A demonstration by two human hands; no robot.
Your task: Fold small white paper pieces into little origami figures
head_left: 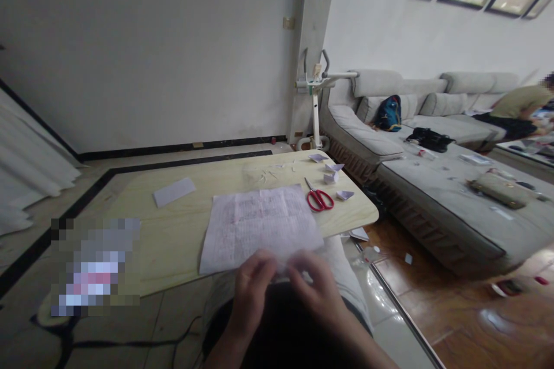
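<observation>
On the table (pixel 173 242), a white folded paper (pixel 173 192) was laid flat at the left, and a creased, written sheet (pixel 259 228) was spread near the middle, by the near edge. Beyond that edge, the left hand (pixel 254 277) and the right hand (pixel 314 279) were held close together, each grip narrow but blurred, so whether anything was pinched cannot be told. Just beside the sheet, red-handled scissors (pixel 320 200) were set down, with small folded paper pieces (pixel 331 178) scattered near the right edge.

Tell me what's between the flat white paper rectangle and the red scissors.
The large written sheet and some bare tabletop, seen in the head view.
</observation>
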